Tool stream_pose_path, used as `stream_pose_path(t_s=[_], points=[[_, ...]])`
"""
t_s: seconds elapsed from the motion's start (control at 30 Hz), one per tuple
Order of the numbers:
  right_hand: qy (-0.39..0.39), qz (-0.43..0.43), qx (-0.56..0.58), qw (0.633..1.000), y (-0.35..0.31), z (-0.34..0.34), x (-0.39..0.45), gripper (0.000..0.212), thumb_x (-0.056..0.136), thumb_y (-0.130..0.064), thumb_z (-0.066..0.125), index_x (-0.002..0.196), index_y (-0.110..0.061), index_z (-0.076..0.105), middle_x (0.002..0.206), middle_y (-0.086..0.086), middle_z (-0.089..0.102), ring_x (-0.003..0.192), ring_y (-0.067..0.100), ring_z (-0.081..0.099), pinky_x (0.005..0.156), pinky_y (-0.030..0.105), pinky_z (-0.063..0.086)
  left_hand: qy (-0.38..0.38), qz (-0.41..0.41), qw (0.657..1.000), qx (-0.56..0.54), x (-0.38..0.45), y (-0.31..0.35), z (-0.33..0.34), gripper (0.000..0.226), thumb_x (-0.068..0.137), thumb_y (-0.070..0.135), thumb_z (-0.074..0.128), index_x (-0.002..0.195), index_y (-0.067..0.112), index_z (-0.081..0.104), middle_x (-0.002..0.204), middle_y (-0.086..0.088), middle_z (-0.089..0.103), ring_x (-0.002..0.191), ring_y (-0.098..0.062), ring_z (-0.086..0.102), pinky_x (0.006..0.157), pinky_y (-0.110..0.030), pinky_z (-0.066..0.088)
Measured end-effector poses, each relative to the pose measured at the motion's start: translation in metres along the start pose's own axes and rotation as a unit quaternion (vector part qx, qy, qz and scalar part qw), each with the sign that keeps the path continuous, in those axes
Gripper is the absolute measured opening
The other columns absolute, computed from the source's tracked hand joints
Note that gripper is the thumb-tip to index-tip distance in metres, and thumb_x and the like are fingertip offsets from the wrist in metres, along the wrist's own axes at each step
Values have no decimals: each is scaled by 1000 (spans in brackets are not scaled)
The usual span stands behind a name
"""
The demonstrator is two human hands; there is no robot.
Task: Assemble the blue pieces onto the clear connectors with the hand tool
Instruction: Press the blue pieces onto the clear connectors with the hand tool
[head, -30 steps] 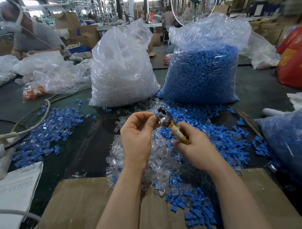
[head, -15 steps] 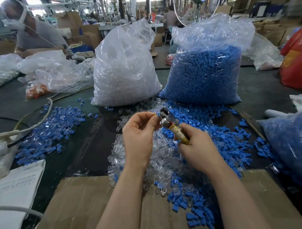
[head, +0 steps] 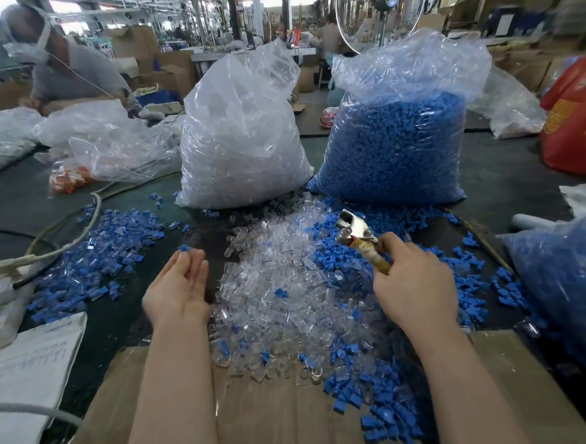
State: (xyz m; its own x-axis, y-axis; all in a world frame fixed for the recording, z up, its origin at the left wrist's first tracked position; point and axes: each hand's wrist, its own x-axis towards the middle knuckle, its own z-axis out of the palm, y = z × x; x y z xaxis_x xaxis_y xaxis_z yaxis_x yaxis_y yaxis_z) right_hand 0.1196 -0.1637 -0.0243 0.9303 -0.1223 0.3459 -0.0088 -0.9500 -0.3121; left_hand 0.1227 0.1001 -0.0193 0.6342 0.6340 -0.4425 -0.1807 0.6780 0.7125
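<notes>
left hand (head: 179,285) grip open, blue piece (head: 185,248) at fingertips | right hand (head: 415,284) grips hand tool (head: 358,234)

I see flat cardboard (head: 282,421) lying at the near edge of the bench (head: 516,180). On the left lie printed paper (head: 34,363), a white cable (head: 69,236) & a pale device (head: 2,305), partly cut off by the frame. Further back on the left are crumpled clear bags (head: 109,142), with a small bag of orange bits (head: 69,178) beside them. A masked person (head: 63,67) leans over at far left. On the right sit a red bag (head: 570,125) & a fan (head: 387,16) behind. Cartons (head: 170,73) are stacked in the bkgd.
</notes>
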Motion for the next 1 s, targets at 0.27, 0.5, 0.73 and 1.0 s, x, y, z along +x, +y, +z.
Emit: stream_pose_path(t_s=[0.27, 0.5, 0.73, 1.0], points=[[-55, 87, -48, 994, 2, 5, 0, 6, 91, -21, 54, 92, -18, 49, 72, -2, 46, 57, 18, 45, 47, 29, 29, 28, -34, 988, -149, 15, 7, -8, 37, 102, 0, 45, 139, -2, 46, 138, -15, 55, 123, -21, 58, 102, -26, 47], [-88, 95, -74, 989, 2, 10, 0, 11, 91, -24, 57, 93, -19, 48, 79, -1, 41, 56, 17, 43, 45, 30, 25, -155, 149, 890, 403, -9, -12, 1, 29, 91, 19, 66, 120, 21, 66, 107, 8, 68, 89, -2, 62, 69, -17, 45], [-93, 82, -66, 990, 4, 9, 2, 14, 90, -25, 58, 96, -19, 46, 80, -1, 41, 61, 20, 45, 48, 32, 26, -191, 287, 607, 716, -16, -41, 13, 40, 92, 40, 58, 131, 31, 60, 140, 0, 52, 118, -25, 55, 100, -42, 44], [-94, 83, -66, 990, 6, 9, 2, 12, 89, -24, 58, 91, -18, 47, 75, -2, 43, 57, 15, 42, 48, 31, 26, -172, 313, 609, 708, -19, -40, 12, 24, 93, 30, 59, 115, 31, 68, 115, 6, 68, 98, -20, 63, 80, -36, 55]])
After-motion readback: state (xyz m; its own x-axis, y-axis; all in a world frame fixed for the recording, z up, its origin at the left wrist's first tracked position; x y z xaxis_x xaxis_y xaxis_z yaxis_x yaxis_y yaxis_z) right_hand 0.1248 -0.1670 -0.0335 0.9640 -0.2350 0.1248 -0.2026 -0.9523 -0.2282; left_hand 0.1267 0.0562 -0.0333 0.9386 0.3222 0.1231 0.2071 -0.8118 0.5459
